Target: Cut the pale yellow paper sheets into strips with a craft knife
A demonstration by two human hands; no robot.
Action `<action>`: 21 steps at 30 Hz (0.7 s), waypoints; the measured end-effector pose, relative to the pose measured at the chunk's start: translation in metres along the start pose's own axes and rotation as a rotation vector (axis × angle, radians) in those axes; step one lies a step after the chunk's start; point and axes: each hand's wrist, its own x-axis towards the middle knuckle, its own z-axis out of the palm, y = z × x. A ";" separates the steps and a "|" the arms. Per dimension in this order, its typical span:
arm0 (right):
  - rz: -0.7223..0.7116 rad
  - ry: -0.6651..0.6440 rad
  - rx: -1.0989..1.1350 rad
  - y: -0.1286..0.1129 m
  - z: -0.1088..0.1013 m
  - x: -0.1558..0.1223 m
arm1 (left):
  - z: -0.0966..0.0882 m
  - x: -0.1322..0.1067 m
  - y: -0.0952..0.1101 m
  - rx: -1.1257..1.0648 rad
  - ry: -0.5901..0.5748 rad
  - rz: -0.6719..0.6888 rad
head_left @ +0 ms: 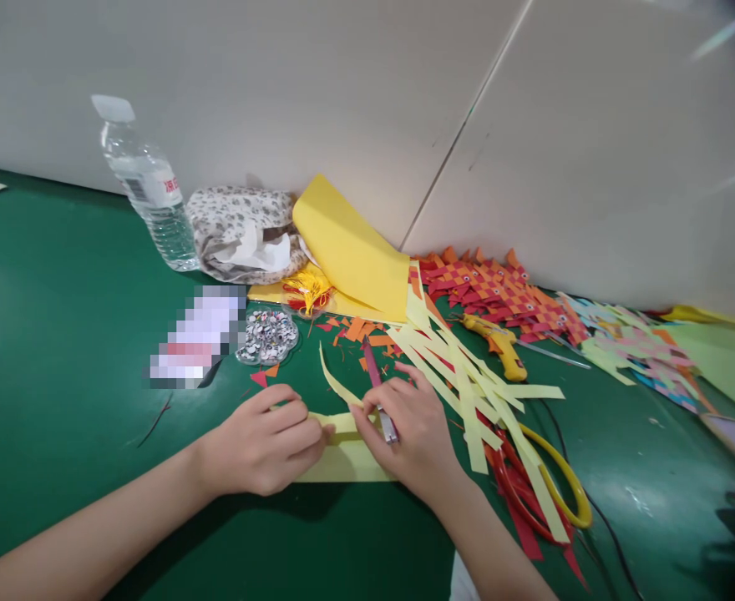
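Note:
My left hand [266,446] lies with its fingers curled on a pale yellow paper sheet [342,459] on the green table [60,351], pinning it down. My right hand [413,434] is closed round a slim craft knife [380,401] whose tip rests on the same sheet. A narrow yellow strip [336,386] curls up from the sheet between my hands. Just to the right lies a loose heap of cut yellow strips [468,384] over red strips [518,492].
A water bottle [151,196], a patterned pouch [242,229], a folded yellow sheet [355,250], a tray of googly eyes [268,335], a yellow glue gun [499,342], yellow-handled scissors [568,484] and woven paper fish [499,292] lie along the grey wall [367,100].

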 end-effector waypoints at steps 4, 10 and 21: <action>-0.003 -0.007 -0.006 0.000 0.000 0.001 | 0.000 0.000 0.000 0.005 0.002 -0.012; -0.013 -0.003 -0.005 0.002 -0.002 0.001 | 0.000 0.000 0.000 0.006 -0.007 -0.020; 0.026 0.015 0.012 0.006 -0.001 -0.001 | 0.000 0.000 -0.001 0.020 -0.014 -0.039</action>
